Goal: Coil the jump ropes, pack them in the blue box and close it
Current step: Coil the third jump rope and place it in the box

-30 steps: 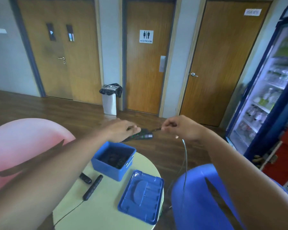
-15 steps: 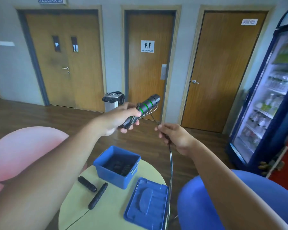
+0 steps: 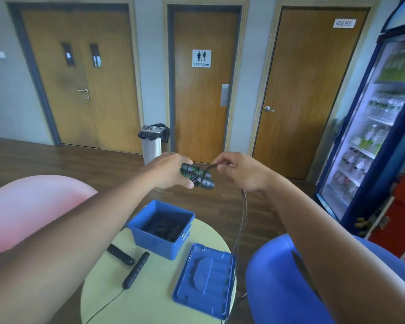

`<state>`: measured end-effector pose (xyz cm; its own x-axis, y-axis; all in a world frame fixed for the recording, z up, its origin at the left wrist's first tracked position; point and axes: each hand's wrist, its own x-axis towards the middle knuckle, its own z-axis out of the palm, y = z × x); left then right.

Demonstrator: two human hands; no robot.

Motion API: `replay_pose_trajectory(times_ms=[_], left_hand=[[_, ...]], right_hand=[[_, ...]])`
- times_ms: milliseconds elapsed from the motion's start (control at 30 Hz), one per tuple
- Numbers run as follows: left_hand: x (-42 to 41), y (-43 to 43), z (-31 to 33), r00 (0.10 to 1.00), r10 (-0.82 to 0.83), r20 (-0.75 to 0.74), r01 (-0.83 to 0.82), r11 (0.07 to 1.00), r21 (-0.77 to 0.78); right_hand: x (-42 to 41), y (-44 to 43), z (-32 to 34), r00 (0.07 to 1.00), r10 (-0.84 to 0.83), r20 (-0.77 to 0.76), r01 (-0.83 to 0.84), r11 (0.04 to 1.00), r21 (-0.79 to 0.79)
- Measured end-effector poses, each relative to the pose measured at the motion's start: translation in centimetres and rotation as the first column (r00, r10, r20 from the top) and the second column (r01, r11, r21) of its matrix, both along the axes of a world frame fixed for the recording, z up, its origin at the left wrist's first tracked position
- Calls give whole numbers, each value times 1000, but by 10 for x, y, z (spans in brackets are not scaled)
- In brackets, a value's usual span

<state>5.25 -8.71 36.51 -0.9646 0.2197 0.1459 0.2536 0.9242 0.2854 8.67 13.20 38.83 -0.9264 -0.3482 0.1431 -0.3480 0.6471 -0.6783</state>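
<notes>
My left hand [image 3: 171,170] grips the black jump rope handles with green rings [image 3: 198,175], held out over the floor beyond the table. My right hand [image 3: 240,170] pinches that rope's thin cord [image 3: 242,211] just right of the handles; a few turns lie around the handles and the rest hangs down past the table edge. The open blue box [image 3: 160,240] stands on the round table [image 3: 150,298] with dark coiled rope inside. Its blue lid [image 3: 205,280] lies flat to the right. Two plain black handles [image 3: 136,270] of another rope lie left of the box.
A pink chair [image 3: 33,206] is at the left and a blue chair [image 3: 278,284] at the right of the table. A lit drinks fridge [image 3: 379,127] stands at the right. A white bin [image 3: 153,143] sits by the restroom door.
My left hand lowered the handles from a raised tilt to level. My right hand came up and closer to them, bringing the cord to the handles.
</notes>
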Motion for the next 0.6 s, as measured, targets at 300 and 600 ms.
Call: replay_pose_trajectory(times_ms=[300, 600], left_hand=[[22, -17, 31, 698, -670, 252, 245, 554, 796], [7, 3, 37, 907, -419, -45, 91, 89, 992]], right_hand=[[-13, 24, 7, 997, 63, -49, -79, 872, -484], [-7, -4, -11, 988, 32, 149, 68, 778, -624]])
